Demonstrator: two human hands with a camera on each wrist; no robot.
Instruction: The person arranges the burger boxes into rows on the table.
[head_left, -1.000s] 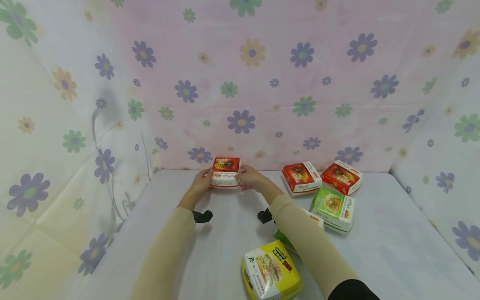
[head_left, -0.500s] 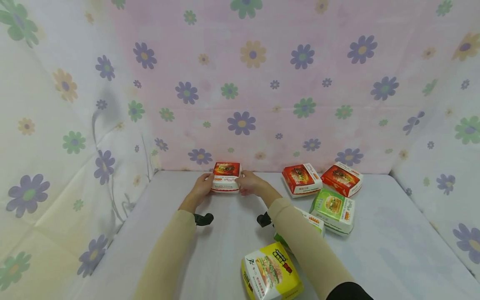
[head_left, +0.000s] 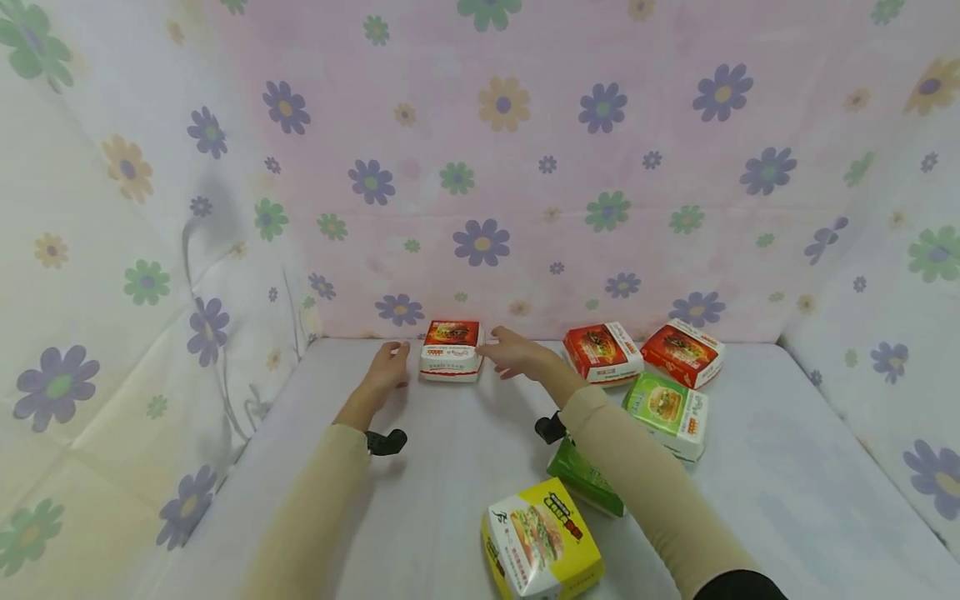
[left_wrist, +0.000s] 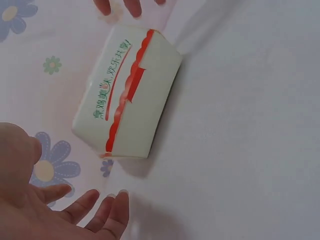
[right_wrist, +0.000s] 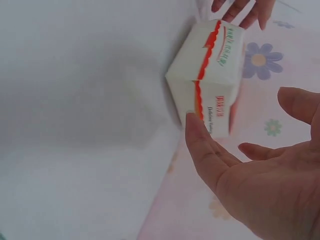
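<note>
A red-and-white burger box (head_left: 452,353) sits at the back edge of the white table, its red picture lid up. To its left, my left hand (head_left: 387,367) stands apart from it with relaxed fingers, a gap showing in the left wrist view between the fingertips and the box (left_wrist: 131,100). My right hand (head_left: 519,353) is at the box's right side, fingers loosely spread and holding nothing. In the right wrist view its fingertips (right_wrist: 192,120) overlap the box's lower corner.
Two more red burger boxes (head_left: 603,353) stand at the back right, with a green one (head_left: 667,414) before them. Another green box (head_left: 583,477) lies partly behind my right sleeve. A yellow burger box (head_left: 542,540) is near the front. Flowered cloth (head_left: 480,167) walls the table's back and sides.
Both hands have let go of the red-and-white burger box and moved apart, left hand to the left, right hand slightly right. The box was set down at the back.
</note>
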